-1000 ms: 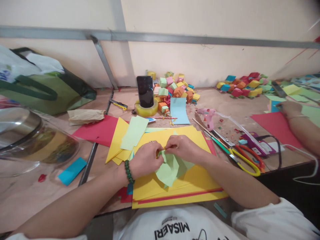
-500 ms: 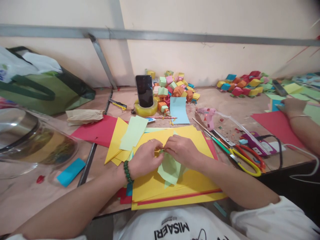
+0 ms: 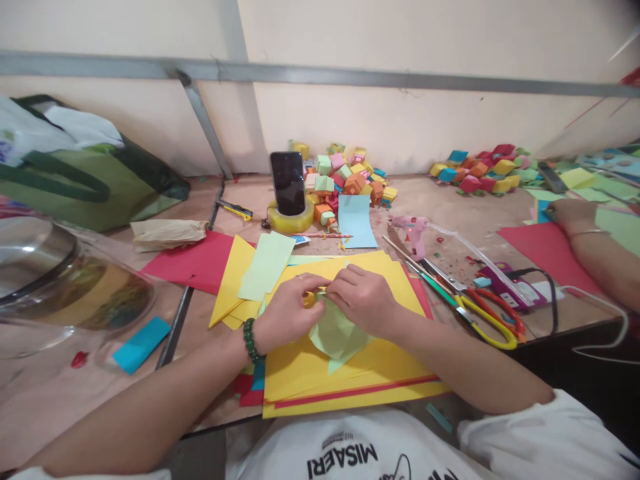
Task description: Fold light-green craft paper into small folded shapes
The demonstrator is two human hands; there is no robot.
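Both my hands meet over a stack of yellow sheets (image 3: 385,373) with red edges showing among them. My left hand (image 3: 290,310), with a green bead bracelet at its wrist, pinches the upper edge of a pale green paper (image 3: 337,337). Close against it, my right hand (image 3: 363,300) grips the same paper with its fingertips curled in. The paper hangs bent below the fingers, and its upper edge is hidden by them. To the left lie pale green strips (image 3: 267,263) on folded yellow paper (image 3: 233,277).
A phone (image 3: 289,183) leans upright in a tape roll (image 3: 290,217), beside a heap of paper cubes (image 3: 345,177). Right are a pink glue gun (image 3: 415,233) and scissors (image 3: 487,323). Another person's hand (image 3: 575,217) rests near red paper. A glass jar (image 3: 100,293) stands left.
The pale green paper has turned and spread wider below my fingers. My left hand's thumb and forefinger have moved apart slightly. The other person's hand has shifted a little left in view.
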